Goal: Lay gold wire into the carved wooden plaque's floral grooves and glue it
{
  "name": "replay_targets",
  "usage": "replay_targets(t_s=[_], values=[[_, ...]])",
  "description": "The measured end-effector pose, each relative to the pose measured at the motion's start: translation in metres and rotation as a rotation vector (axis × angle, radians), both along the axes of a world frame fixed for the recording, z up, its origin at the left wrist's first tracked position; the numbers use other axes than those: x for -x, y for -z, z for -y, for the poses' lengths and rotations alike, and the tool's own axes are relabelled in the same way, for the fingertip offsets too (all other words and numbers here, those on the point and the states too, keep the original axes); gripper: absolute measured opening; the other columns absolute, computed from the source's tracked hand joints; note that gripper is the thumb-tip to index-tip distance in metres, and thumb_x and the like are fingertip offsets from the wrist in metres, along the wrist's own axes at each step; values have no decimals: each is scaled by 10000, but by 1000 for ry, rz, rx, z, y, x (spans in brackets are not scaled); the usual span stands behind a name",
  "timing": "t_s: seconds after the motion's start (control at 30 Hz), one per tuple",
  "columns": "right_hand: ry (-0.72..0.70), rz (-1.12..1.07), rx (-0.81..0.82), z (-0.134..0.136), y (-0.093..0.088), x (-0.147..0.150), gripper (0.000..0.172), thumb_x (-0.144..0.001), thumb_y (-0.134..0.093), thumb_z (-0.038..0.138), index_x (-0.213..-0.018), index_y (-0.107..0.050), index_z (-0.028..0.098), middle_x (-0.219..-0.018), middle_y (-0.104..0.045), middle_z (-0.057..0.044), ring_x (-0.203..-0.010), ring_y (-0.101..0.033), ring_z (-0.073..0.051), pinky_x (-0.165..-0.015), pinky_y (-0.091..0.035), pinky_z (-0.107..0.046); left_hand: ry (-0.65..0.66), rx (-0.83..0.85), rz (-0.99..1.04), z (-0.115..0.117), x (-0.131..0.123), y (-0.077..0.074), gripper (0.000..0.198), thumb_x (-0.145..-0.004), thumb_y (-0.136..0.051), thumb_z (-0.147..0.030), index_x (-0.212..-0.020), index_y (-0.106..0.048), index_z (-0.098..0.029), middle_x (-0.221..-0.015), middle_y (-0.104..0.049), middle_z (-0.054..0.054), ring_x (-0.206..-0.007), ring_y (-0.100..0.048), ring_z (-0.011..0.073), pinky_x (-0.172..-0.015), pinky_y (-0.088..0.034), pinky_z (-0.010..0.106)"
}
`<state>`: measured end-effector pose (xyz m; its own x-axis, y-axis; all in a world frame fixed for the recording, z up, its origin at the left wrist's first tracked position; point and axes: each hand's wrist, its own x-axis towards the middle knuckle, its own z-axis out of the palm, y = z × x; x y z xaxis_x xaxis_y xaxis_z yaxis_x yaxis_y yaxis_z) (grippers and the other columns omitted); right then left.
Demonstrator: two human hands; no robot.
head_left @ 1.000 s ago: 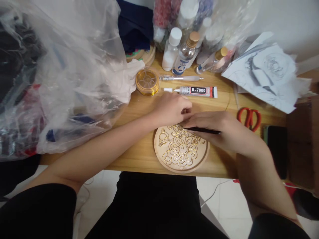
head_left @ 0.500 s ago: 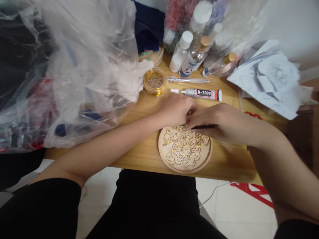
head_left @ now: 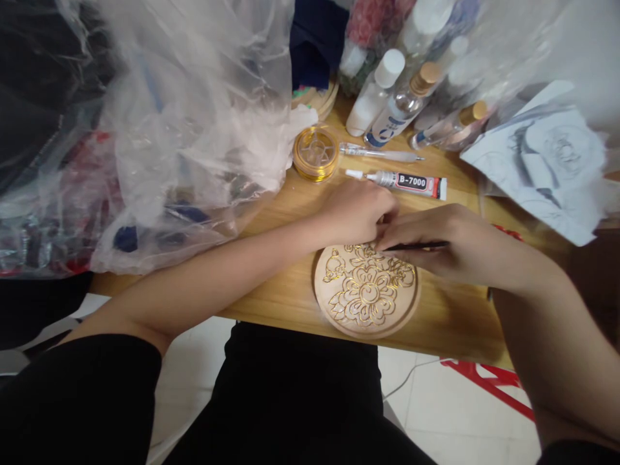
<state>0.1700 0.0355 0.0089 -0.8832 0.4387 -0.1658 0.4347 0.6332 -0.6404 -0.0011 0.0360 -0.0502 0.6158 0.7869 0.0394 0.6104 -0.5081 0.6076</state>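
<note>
A round wooden plate (head_left: pixel 329 297) with a raised rim lies near the table's front edge. Gold wire outlines on it form a large flower, leaves and smaller shapes. My right hand (head_left: pixel 436 242) is closed around slim dark tweezers (head_left: pixel 419 245), their tip end pointing left over the plate's upper part. Against it rests my left hand (head_left: pixel 363 206), fingers curled in at the plate's far edge; its fingertips are hidden, so what they pinch does not show. Just beyond my hands lie a B-7000 glue tube (head_left: pixel 411 183) and its white cap (head_left: pixel 354 174).
A spool of gold wire (head_left: pixel 316 155) and a pen (head_left: pixel 382 154) lie behind the glue. Several bottles (head_left: pixel 400 113) stand at the back. Clear plastic bags (head_left: pixel 208 129) crowd the left side, and printed paper sheets (head_left: pixel 547 155) lean at the right. The wooden table (head_left: pixel 271 284) ends close to my lap.
The whole view has shifted, so the table items appear farther right. My hands keep nearly the same pose at the plate's upper edge.
</note>
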Motion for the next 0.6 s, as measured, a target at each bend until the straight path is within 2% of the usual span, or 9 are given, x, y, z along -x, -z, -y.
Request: replay_targets(t_s=[0.27, 0.6], values=[[21, -4, 34, 0, -3, 1, 172, -895, -548, 195, -917, -711, 147, -940, -730, -78, -829, -679, -170, -722, -506, -295, -5, 9, -6, 0, -1, 2, 139, -729, -610, -176, -805, -724, -198, -776, -696, 26, -719, -601, 169, -554, -274, 288], [55, -82, -49, 0, -2, -3, 142, -887, -587, 243, -909, -705, 168, -921, -739, -54, -814, -694, -164, -705, -535, -283, -20, 13, 25, -1, -1, 4, 130, -743, -608, -193, -795, -727, -195, -778, -700, 35, -732, -613, 173, -570, -319, 272]])
